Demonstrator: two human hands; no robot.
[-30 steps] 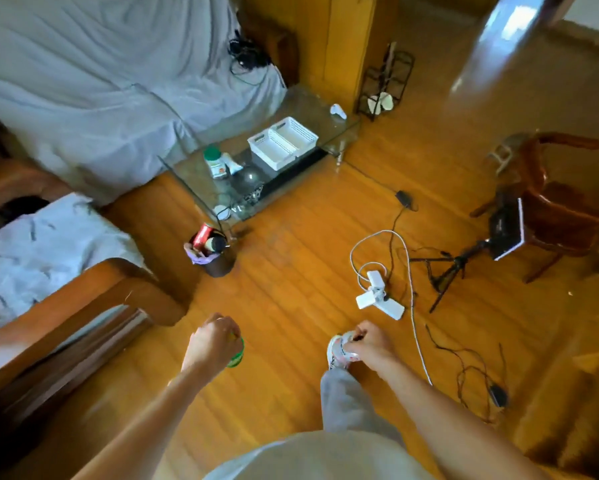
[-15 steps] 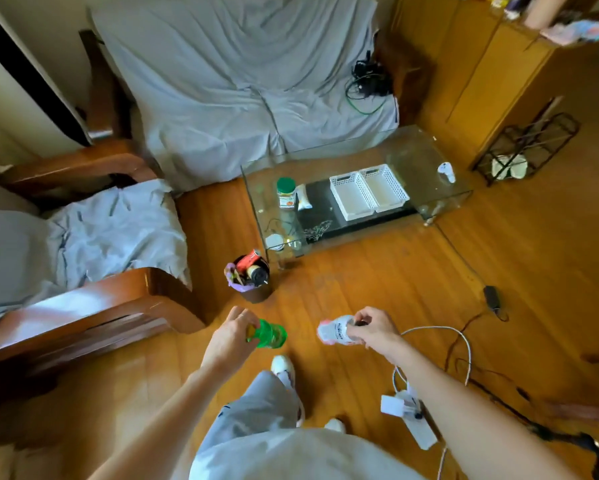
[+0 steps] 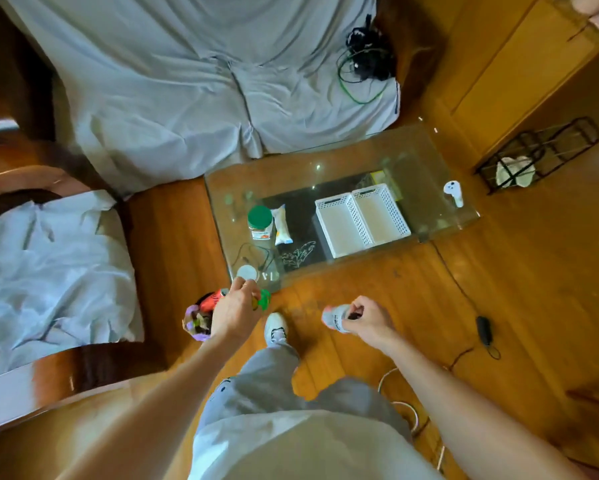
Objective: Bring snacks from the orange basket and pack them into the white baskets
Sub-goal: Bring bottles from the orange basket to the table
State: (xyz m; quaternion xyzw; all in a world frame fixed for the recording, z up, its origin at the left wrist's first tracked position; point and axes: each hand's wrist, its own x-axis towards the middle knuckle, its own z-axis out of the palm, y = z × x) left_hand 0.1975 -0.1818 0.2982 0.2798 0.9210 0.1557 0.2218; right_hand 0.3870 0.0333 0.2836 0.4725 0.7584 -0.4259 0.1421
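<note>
Honestly, with the left hand (image 3: pixel 237 311) gripping a small green-capped snack (image 3: pixel 263 299) and the right hand (image 3: pixel 367 320) pinching a white packet (image 3: pixel 334 317), both well short of the two white lattice plastic baskets (image 3: pixel 362 220) ahead, either loose hold could slip mid-stride.

Open floor (image 3: pixel 377 282) lies between me and the glass worktop (image 3: pixel 426 188). The two white baskets (image 3: pixel 362 218) sit side by side, tops open, with bare glass on their right up to a small white device (image 3: pixel 453 192). Left of them a green-lidded jar (image 3: pixel 260 223) and a packet (image 3: pixel 281 226) stand in the way.
</note>
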